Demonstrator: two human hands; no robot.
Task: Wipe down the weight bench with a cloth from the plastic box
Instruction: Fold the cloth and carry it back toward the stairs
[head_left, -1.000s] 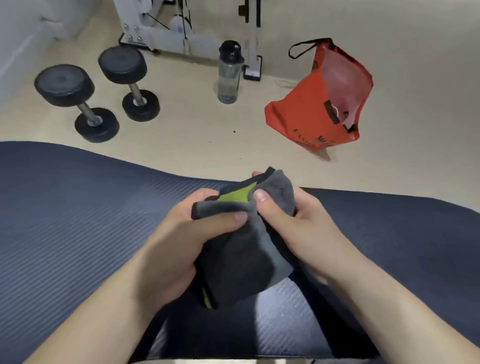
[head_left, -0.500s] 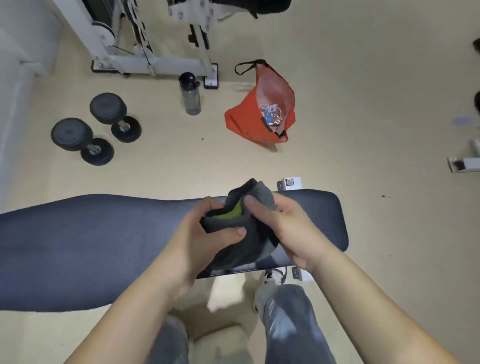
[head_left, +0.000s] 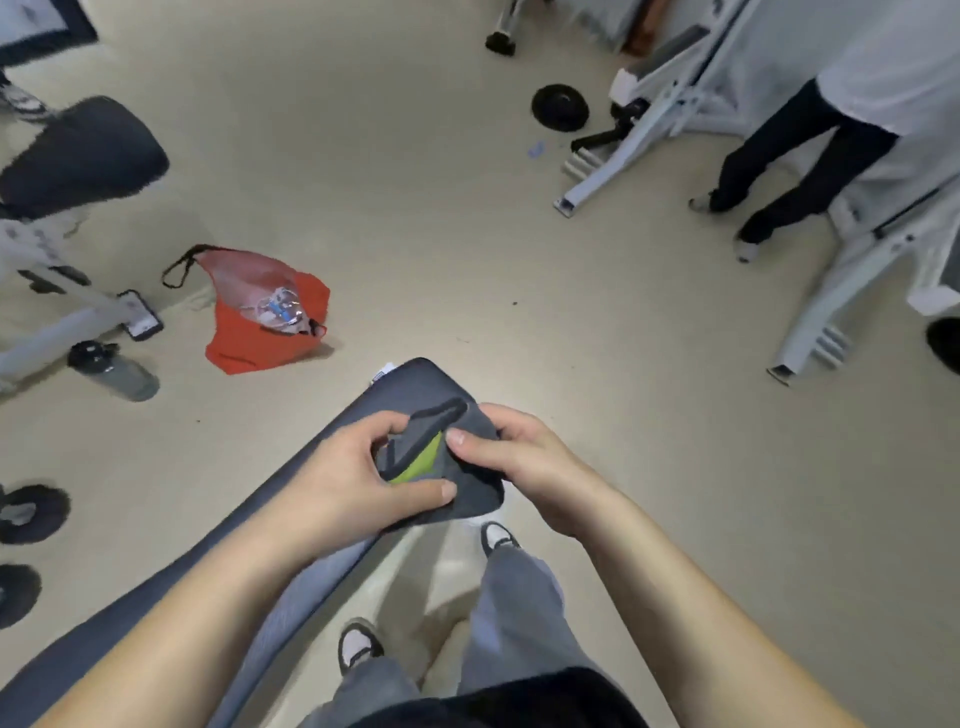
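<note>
**Head view: cloth held over the bench end**

We hold the grey and green cloth (head_left: 441, 462) bunched in both hands, above the far end of the dark bench (head_left: 363, 415). Our left hand (head_left: 353, 483) grips its near side, thumb pressed on top. Our right hand (head_left: 524, 462) pinches the far side. An orange bag (head_left: 260, 332) and a bottle (head_left: 117, 371) lie on the floor to the left.

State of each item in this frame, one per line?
Cloth: bunched, held over the bench end.
Left hand: gripping the cloth.
Right hand: gripping the cloth.
Bench: bare pad, cloth not on it.
Red bag: open, on the floor.
Bottle: capped, on the floor.
</note>
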